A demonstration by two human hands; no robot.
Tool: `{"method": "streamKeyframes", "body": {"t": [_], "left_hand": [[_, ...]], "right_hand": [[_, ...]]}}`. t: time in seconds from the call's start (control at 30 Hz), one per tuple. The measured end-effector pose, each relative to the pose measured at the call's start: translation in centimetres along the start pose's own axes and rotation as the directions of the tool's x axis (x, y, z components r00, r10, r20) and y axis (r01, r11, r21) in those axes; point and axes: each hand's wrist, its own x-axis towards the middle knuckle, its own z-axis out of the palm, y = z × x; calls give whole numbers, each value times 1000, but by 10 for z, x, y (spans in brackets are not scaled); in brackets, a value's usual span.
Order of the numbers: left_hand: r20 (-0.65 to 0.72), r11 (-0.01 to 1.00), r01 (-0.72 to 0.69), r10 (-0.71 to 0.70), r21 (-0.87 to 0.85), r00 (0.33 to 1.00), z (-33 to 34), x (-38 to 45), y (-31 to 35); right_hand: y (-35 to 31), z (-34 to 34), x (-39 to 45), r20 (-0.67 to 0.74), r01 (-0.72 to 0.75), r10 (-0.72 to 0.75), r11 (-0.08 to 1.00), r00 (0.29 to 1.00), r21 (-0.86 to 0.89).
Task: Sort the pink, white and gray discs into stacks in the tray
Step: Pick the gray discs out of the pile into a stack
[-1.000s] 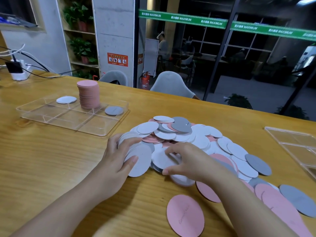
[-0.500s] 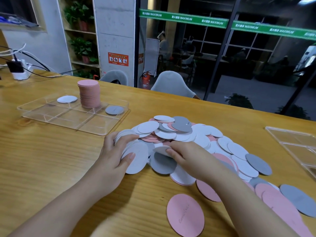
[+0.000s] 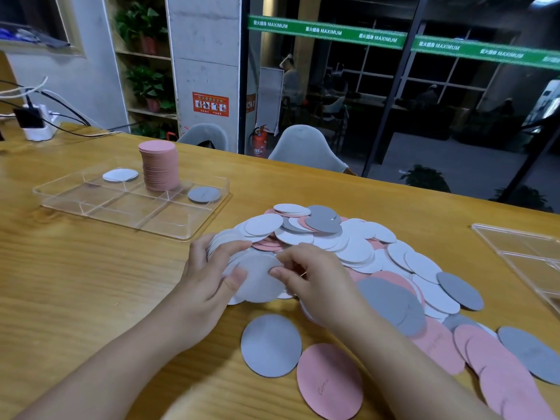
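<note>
Fingers of both hands grip white discs (fanned).

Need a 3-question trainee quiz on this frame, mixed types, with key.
1. True or false: the tall stack of pink discs stands inside the clear plastic tray.
2. Which colour are the discs gripped by the left hand? A pink, B white, C gray
3. Fill in: the lone gray disc nearest the camera lies on the wooden ____.

Key: 1 true; 2 B; 3 table
</note>
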Motion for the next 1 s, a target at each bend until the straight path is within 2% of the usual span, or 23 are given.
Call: {"method": "streamKeyframes", "body": {"t": [0.13,0.2,0.3,0.4,0.57,0.67,0.7,0.87,1.0], "left_hand": [[12,998,-41,41,49,999,-1,0,0],[4,998,-48,48,50,999,0,0,-1],[8,996,-61,61,62,998,-1,0,3],[23,994,-79,77,75,997,-3,0,3],[38,994,-89,87,56,995,-3,0,1],[40,996,-77,75,54,996,-2,0,0],[37,996,-74,72,52,997,-2,0,0],[33,997,-60,59,40,998,0,0,-1],[45,997,-52,50,48,998,0,0,0]], "right_hand": [[-4,-1,1,38,-86,82,989,996,123],[-1,-11,3,50,-113,108,986,993,125],[5,-36,5,132,-148,159,985,978,-88],[10,-59,3,235,-196,283,922,930,-334],[7,-66,-2,315,-276,457,833,832,-480],[5,-59,-6,362,-262,521,781,773,-566],[5,-55,-6,352,-256,523,772,776,-582],[11,-29,-3,163,-224,405,749,900,-624],[15,-28,1,154,-127,306,729,940,-673]]}}
